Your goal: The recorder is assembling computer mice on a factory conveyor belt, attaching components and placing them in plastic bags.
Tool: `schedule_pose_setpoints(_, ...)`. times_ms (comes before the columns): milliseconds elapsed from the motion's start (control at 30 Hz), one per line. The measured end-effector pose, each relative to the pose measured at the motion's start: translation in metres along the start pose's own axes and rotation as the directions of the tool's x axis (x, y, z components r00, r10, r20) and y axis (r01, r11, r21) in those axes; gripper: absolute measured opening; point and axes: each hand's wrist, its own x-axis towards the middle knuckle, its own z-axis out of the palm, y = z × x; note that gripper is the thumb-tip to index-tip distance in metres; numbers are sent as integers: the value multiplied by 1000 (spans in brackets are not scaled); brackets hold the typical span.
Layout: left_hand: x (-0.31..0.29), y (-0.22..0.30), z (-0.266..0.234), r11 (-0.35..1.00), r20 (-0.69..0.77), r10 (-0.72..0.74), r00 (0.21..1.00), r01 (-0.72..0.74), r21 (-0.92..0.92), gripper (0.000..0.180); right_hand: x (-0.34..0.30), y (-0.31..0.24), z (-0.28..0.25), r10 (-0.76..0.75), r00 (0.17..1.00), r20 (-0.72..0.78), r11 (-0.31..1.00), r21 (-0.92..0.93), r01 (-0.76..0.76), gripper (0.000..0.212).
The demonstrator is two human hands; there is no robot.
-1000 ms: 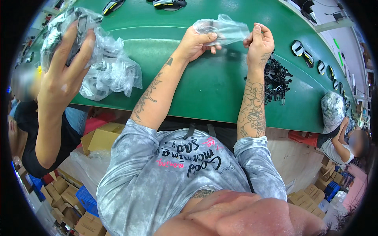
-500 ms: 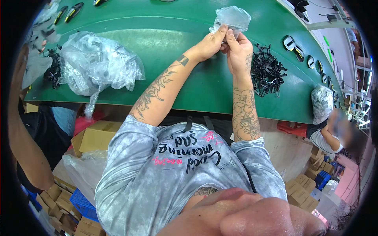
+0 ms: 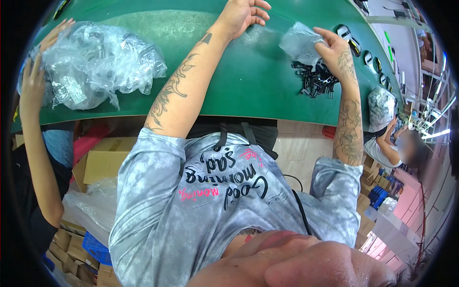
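A small clear plastic bag (image 3: 302, 42) is pinched between the thumb and fingers of my right hand (image 3: 337, 53). It hangs over the far side of a tangled pile of small black plastic parts (image 3: 315, 80) and hides some of them. My left hand (image 3: 243, 18) is held over the green table (image 3: 248, 76), cut off in part by the upper edge of the picture. Its visible fingers are loosely bent and apart, with nothing in them.
At the left lies a big heap of clear plastic bags (image 3: 105, 67), with a co-worker's hands (image 3: 32, 79) on its left side. Black and yellow devices (image 3: 354, 47) line the right side. Farther right stands a filled clear bag (image 3: 381, 107) near another person. An open carton (image 3: 107, 160) sits below the table.
My hands have parted. The left one let go of the small bag and moved left; the right one carried the bag right, over the black parts. The co-worker's hands have come onto the heap.
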Motion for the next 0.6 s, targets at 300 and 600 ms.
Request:
schedule_pose_setpoints(300, -9, 1, 17, 984, 122, -142, 982, 154, -89, 45, 4, 10, -26, 23, 857, -516, 877, 422, 230, 44)
schedule_pose_setpoints(600, -2, -20, 16, 940, 80, -16, 997, 42, -337, 23, -8, -154, 46, -496, 865, -75, 868, -62, 492, 31)
